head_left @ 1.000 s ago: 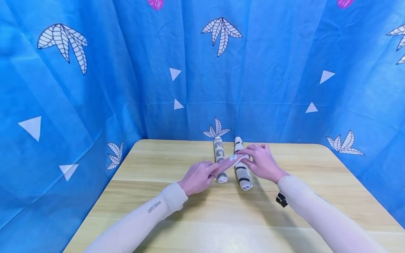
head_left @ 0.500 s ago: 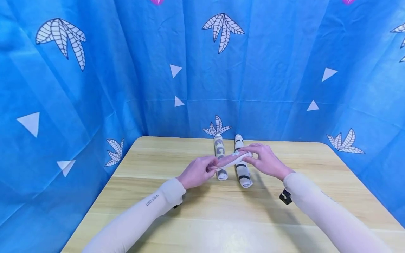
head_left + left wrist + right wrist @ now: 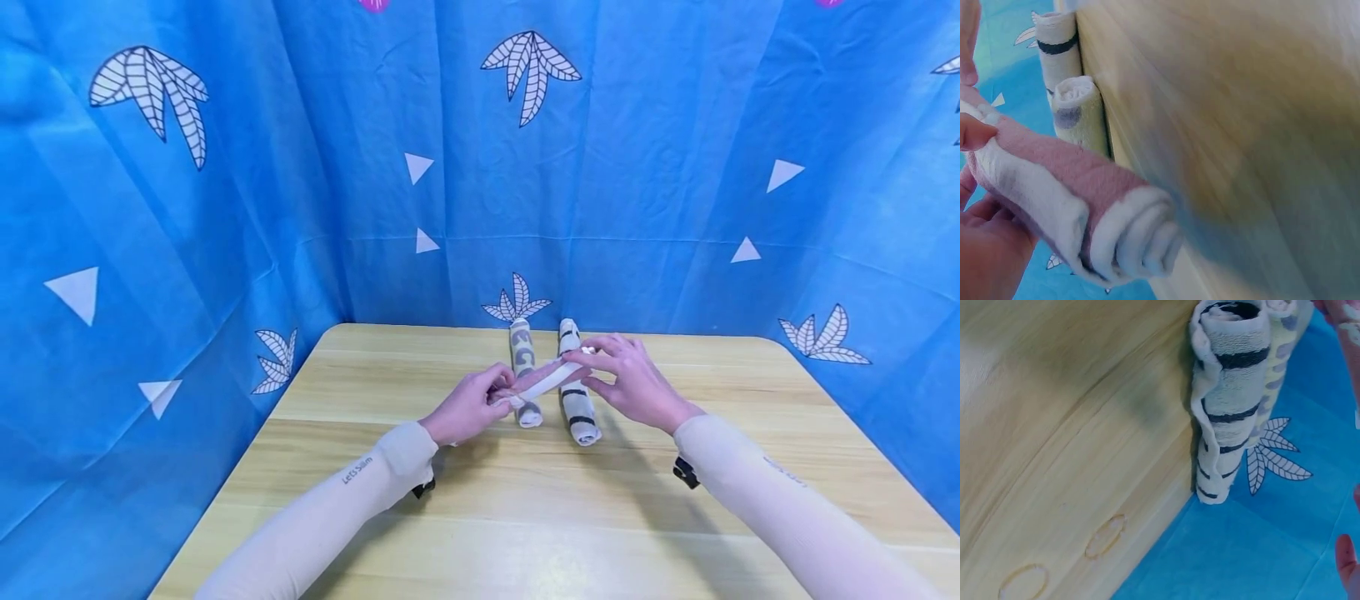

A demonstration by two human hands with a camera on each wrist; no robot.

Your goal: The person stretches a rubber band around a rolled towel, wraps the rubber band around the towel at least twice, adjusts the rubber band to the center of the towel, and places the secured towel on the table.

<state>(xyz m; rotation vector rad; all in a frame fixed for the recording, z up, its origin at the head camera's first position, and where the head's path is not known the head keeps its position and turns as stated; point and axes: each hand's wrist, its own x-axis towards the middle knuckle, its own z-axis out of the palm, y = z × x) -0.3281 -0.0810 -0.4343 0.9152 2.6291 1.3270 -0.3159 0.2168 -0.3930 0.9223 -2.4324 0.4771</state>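
A pink and white rolled towel (image 3: pixel 547 380) is held up between both hands, slanting across two other rolls in the head view. At its near left end, my left hand (image 3: pixel 463 410) pinches it between thumb and fingers. My right hand (image 3: pixel 632 382) grips the far end. The left wrist view shows the spiral end of the pink towel (image 3: pixel 1141 231) and its loose white edge along the side. Behind it on the table lie a cream rolled towel with grey patterning (image 3: pixel 522 348) and a white rolled towel with black stripes (image 3: pixel 578 412), side by side.
The light wooden table (image 3: pixel 480 517) backs onto a blue curtain (image 3: pixel 645 167) with leaf and triangle prints. A second curtain side runs along the left. Dark straps (image 3: pixel 685 472) show at the sleeve cuffs.
The pink towel has turned in the hands, so its white edge now faces up and toward me. The fingers of both hands have shifted on it; the two rolls on the table stay put.
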